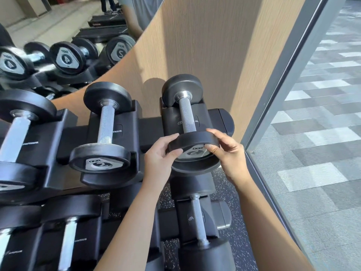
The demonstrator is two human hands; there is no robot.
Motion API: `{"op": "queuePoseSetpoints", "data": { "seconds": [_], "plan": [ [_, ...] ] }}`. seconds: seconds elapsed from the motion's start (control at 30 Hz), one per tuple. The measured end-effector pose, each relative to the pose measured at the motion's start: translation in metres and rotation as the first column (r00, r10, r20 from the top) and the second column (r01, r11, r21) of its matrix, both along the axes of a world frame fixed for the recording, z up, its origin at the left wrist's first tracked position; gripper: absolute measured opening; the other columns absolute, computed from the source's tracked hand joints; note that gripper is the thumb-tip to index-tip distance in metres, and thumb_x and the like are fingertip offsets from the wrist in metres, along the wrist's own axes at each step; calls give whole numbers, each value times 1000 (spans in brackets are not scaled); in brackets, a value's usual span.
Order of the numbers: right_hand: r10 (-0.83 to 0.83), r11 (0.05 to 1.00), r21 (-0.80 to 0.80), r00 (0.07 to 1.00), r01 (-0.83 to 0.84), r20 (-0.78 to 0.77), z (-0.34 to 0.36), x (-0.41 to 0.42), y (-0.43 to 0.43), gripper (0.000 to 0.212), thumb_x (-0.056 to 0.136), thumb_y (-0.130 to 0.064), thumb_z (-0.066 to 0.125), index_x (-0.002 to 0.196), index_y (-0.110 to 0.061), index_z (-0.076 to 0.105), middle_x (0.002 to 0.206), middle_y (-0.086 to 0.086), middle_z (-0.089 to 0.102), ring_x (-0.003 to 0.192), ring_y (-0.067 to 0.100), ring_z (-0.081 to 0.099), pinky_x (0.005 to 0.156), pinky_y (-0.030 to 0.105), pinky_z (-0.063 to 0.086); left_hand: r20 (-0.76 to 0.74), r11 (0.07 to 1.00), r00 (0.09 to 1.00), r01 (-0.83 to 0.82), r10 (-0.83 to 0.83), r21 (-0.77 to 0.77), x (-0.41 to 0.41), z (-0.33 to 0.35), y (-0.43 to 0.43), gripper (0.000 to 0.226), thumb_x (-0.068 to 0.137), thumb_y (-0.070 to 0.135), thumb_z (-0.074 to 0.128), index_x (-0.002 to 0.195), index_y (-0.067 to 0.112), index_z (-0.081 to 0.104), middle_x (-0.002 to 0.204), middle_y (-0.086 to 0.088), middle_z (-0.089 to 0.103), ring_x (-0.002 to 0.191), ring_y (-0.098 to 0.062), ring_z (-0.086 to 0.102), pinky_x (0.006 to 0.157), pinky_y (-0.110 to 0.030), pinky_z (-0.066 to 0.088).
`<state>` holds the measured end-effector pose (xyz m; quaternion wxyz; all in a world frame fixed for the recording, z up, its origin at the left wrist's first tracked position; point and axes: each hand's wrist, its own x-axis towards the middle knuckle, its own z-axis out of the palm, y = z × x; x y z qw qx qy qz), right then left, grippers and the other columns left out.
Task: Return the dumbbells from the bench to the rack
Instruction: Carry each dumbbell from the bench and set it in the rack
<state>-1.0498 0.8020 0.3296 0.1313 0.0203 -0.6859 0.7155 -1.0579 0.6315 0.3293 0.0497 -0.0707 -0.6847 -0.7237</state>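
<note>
A small black dumbbell marked 2 lies in the rightmost cradle on the top tier of the black rack. Its far head rests at the back of the cradle and its near head is at the front lip. My left hand grips the left side of that near head, with the thumb on its face. My right hand holds the right side of the same head, fingers curled over the rim. A second dumbbell marked 2 sits in the cradle just to the left, untouched.
A larger dumbbell fills the far-left cradle, and more dumbbells sit on the lower tier. A mirror and a wood-panelled wall stand behind the rack. A glass wall with a grey frame runs close along the right.
</note>
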Motion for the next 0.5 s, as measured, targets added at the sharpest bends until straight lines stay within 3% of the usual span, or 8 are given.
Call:
{"op": "queuePoseSetpoints", "data": {
  "seconds": [0.1, 0.17, 0.23, 0.33, 0.43, 0.5],
  "plan": [
    [-6, 997, 76, 1000, 5, 13, 6, 1, -4, 48, 71, 5, 69, 106, -27, 61, 89, -2, 61, 80, 0, 53, 84, 15, 42, 9, 997, 1000, 0, -1, 78, 2, -3, -2, 43, 78, -14, 56, 101, 21, 62, 106, -1, 65, 99, -7, 62, 85, -17, 47],
    [3, 996, 89, 1000, -5, 24, 8, 2, -6, 47, 71, 4, 69, 106, -26, 61, 87, -1, 59, 83, 6, 51, 87, 23, 41, 21, 994, 1000, -3, 1, 110, 3, -4, -3, 42, 79, -15, 54, 102, 19, 61, 105, -1, 65, 96, -5, 62, 81, -15, 47],
    [3, 998, 60, 999, -5, 35, 10, 3, -5, 47, 72, 7, 68, 107, -23, 60, 96, 11, 61, 91, 15, 53, 95, 35, 41, 26, 995, 1000, 1, -4, 95, 3, -3, -1, 43, 79, -15, 54, 101, 22, 62, 105, 1, 65, 98, -4, 62, 82, -15, 47],
    [-4, 999, 33, 999, 3, 54, 12, 6, -1, 49, 73, 11, 65, 112, -18, 57, 114, 25, 61, 100, 20, 55, 105, 43, 39, 19, 1000, 1000, 6, -6, 22, 3, 1, 3, 45, 79, -11, 58, 98, 30, 63, 107, 4, 66, 104, -7, 60, 91, -24, 45],
    [3, 999, 53, 999, -5, 51, 11, 7, 1, 48, 75, 9, 64, 114, -19, 56, 116, 23, 60, 102, 20, 55, 106, 46, 38, 32, 1000, 999, 3, -3, 6, 5, 3, 4, 44, 79, -8, 59, 99, 31, 63, 111, 1, 65, 107, -10, 59, 99, -35, 43],
    [-10, 995, 101, 998, 4, 58, 8, 9, 2, 46, 77, 4, 65, 113, -24, 57, 107, 12, 62, 99, 15, 55, 105, 41, 39, 44, 1000, 999, 6, -6, -2, 8, 6, 4, 43, 80, -7, 59, 103, 30, 62, 114, -2, 64, 111, -12, 57, 103, -39, 40]
  ]
}}
